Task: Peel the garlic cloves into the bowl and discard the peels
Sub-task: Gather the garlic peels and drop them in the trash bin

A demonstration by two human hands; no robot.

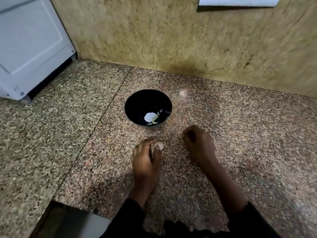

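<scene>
A black bowl (148, 107) stands on the speckled granite counter (85, 134), with a white garlic piece (149, 116) and bits of peel inside it. My left hand (146, 157) lies just in front of the bowl and pinches a pale garlic clove (159, 146) between thumb and fingertips, close to the counter. My right hand (199, 143) is to the right of it, fingers curled inward. Whether it holds a bit of peel is hidden by the blur and the fingers.
A white appliance (30, 45) stands at the back left on small feet. A beige stone wall (171, 40) rises behind the bowl. A seam (101, 117) runs across the counter left of the bowl. The counter's front edge (72, 205) drops off at lower left.
</scene>
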